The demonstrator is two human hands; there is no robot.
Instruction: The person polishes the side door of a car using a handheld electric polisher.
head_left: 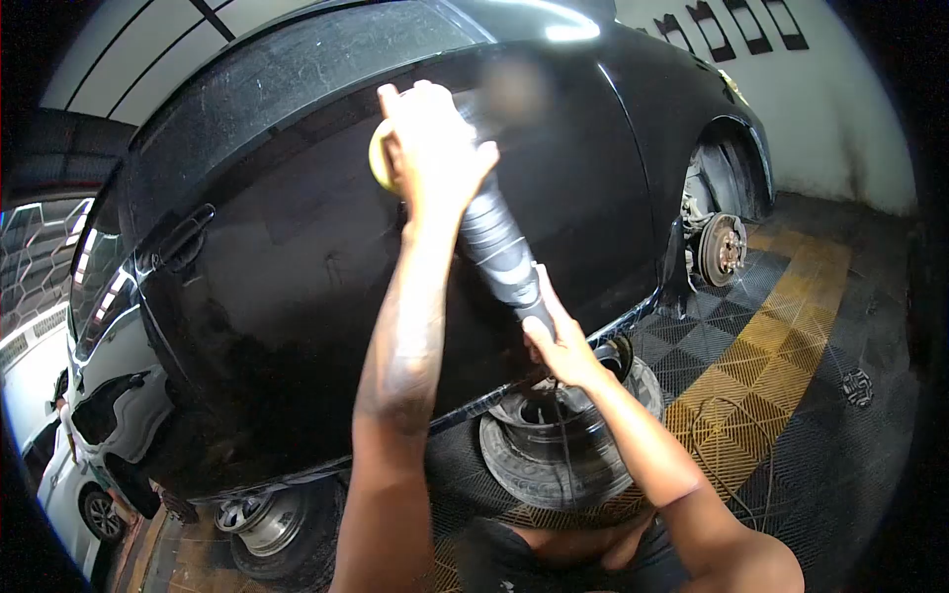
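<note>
Black car (633, 119) is the big item, side on, door (287, 306) upright; looks stiff as a panel, but gloss finish probably slick and easy to mark; loose wheel (554, 479) on the floor below, cord (771, 445) lying to the right, can't tell if it feeds the tool; polisher (499, 247) is up at the door's upper part, head high, body slanting down to the right; likely heavy, rigid, weight toward the head, smooth barrel could slip if sweaty; best hold is two-point, over the head for pressure, round the rear handle for steering; that matches now: left grip (433, 148) clamped over the head, glare hides some fingers, right grip (561, 348) wrapped on the rear handle; pad (380, 158), yellow, shows only an edge, looks to face the door, contact hidden; probably soft, squashy, keep fingers off it.
</note>
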